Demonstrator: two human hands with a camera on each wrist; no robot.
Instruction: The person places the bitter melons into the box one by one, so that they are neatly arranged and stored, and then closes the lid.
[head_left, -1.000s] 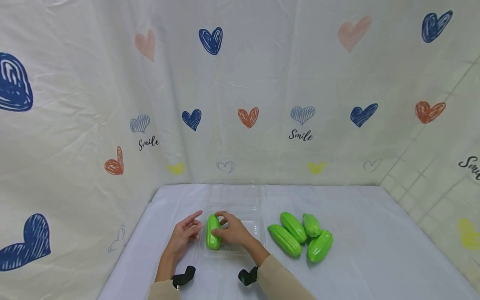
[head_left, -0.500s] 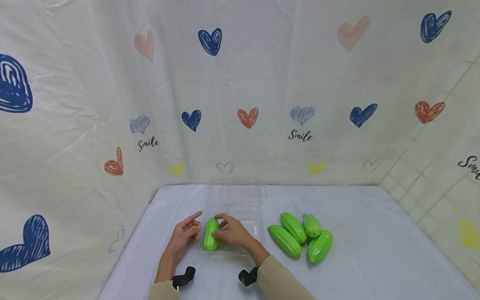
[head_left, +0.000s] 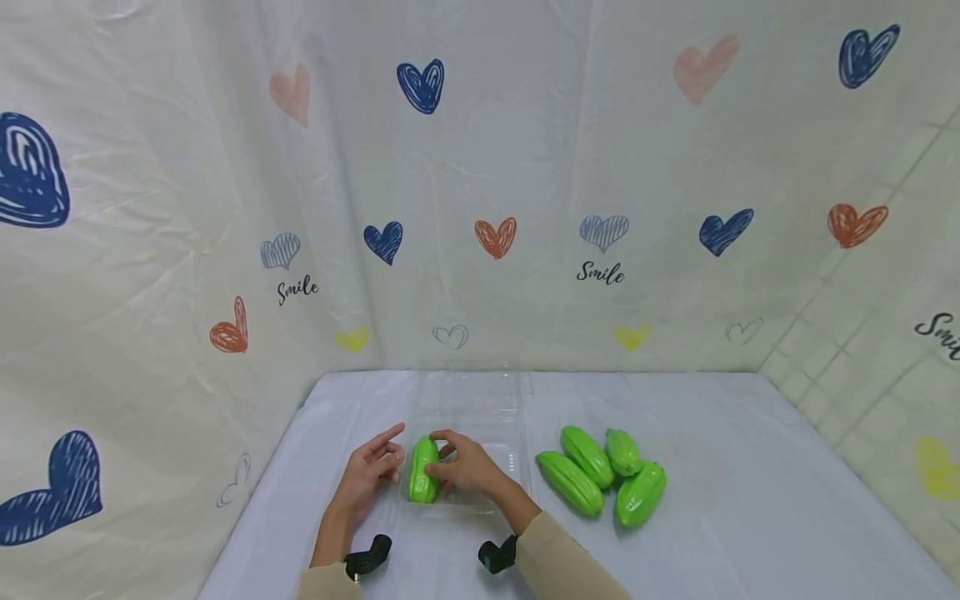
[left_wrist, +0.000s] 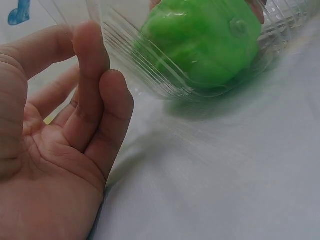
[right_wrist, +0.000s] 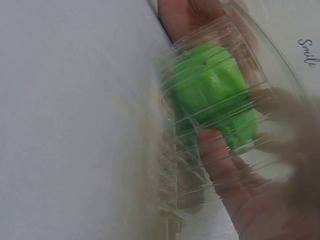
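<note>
I am holding the green gourd [head_left: 423,471] with my right hand [head_left: 467,467], long axis pointing away from me, inside the clear tray [head_left: 501,437]; left hand [head_left: 372,468] is resting relaxed just left of it, touching the tray wall.

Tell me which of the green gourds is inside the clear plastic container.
The green gourd under the right hand, lying in the clear container at its left end. The other four gourds lie bunched on the cloth to the right, outside it.

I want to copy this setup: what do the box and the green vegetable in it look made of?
The box: thin clear plastic, seemingly; see-through, ribbed walls, glossy. The green vegetable held by the right hand: probably a moulded plastic replica; uniform bright green with a waxy sheen.
</note>
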